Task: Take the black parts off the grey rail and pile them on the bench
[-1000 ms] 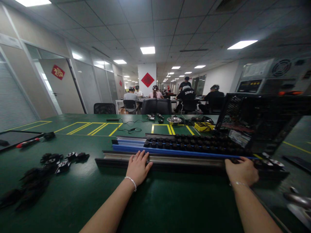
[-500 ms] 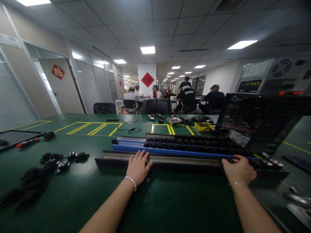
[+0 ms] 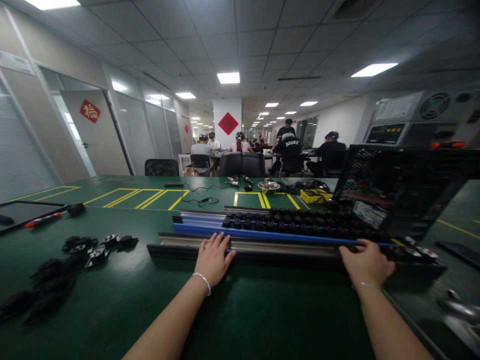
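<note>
A long black-edged metal rail lies across the table in front of me. My left hand rests on its left part, fingers stretched out over the channel. Toward the right end, my right hand is closed, thumb and index finger around a small black part sitting at the channel. The hand covers most of that part. Right behind stands a blue-edged rail lined with rows of black parts. More black and white parts lie just right of my right hand.
Loose black parts are scattered on the green table at left, near a red-handled tool. An open computer case stands at right. A metal bowl and yellow tray sit behind; several people work farther back.
My right hand has shifted slightly left along the rail with the black part. My left hand has stayed in place.
</note>
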`<state>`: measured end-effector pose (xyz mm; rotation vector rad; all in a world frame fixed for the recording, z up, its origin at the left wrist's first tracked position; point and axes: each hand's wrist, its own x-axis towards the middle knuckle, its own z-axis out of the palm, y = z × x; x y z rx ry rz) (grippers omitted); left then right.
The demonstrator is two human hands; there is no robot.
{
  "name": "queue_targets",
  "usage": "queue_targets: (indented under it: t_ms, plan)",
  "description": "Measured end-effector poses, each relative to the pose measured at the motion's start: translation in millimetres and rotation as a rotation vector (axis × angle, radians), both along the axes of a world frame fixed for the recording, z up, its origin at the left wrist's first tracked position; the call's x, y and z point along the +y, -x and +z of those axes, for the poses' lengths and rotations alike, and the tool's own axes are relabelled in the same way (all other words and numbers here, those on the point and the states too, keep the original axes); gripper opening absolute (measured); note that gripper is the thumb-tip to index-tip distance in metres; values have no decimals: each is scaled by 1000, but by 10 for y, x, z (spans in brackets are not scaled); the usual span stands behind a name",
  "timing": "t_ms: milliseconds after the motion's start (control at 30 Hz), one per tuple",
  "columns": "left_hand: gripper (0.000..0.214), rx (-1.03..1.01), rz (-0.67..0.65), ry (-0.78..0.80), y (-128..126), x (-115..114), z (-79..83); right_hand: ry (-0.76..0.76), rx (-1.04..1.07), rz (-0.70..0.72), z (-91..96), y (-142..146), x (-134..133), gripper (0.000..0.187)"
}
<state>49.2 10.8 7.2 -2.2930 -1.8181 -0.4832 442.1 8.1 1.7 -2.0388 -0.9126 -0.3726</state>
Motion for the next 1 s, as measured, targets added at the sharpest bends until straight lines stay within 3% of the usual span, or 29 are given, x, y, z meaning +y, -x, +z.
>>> queue_targets:
  t_ms: [1000]
  plan:
    - [54, 11, 7, -1, -3, -5, -1, 9, -68, 136, -8, 51, 4, 40]
